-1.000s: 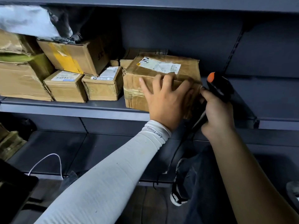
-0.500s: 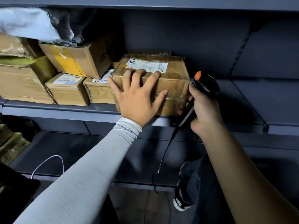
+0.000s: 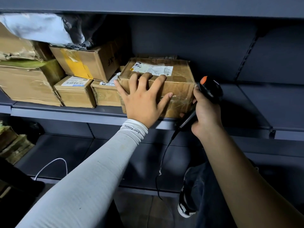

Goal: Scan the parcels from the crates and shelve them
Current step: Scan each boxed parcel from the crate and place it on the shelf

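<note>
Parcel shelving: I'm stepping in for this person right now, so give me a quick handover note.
Left hand: spread flat, pressing the front of the taped parcel.
Right hand: grips the corded scanner at the parcel's right end.
Parcel sits on the middle shelf, against the small labelled boxes on its left.
Done: parcel is on the shelf.
Left: release it; crates are out of view.

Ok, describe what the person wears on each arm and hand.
The left arm wears a long, close-fitting pale grey sleeve ending at the wrist, with small dark lettering printed along its cuff. The left hand is bare. The right arm and right hand are bare, without sleeve or glove.
</note>
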